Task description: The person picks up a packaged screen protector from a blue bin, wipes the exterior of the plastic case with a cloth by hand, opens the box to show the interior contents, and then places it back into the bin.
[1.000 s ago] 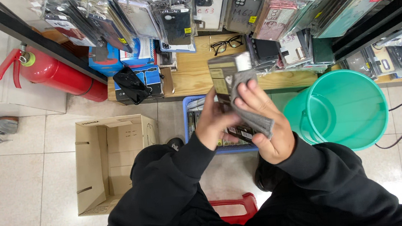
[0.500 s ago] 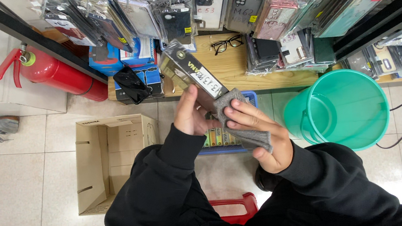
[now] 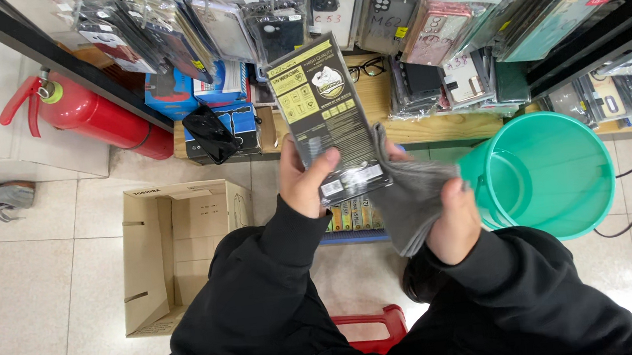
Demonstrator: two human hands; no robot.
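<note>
1. Fingers (image 3: 328,170) of the left hand (image 3: 309,182) wrap round the lower edge of a flat black rectangular retail package with yellow panels (image 3: 327,117), thumb across its face, so that hand is closed on it.
2. Beside it, the right hand (image 3: 450,222) is bunched round a soft grey cloth (image 3: 406,199); its fingers are mostly hidden in the folds, clamped on the fabric.
3. The package stands tilted, top end leaning away from the person, held in front of the chest above the floor. The cloth touches its lower right corner.
4. Both arms wear black sleeves (image 3: 265,285) and bend inward, the wrists close together.
5. Just under the hands sits a low blue tray of small boxes (image 3: 352,221), partly hidden.
6. Right of the cloth stands a round teal plastic bucket (image 3: 566,175), its rim near the right hand.
7. Left of the person lies an open brown cardboard box (image 3: 175,255) on the pale tiled floor (image 3: 25,310).
8. Above, clear-bagged phone cases (image 3: 361,8) hang in overlapping rows, with white and yellow stickers on some.
9. A pair of black-framed glasses (image 3: 367,69) rests on a wooden shelf (image 3: 436,127) behind the package.
10. A red fire extinguisher (image 3: 90,115) lies at the upper left, well apart from the hands, beside stacked blue cartons (image 3: 198,96).
</note>
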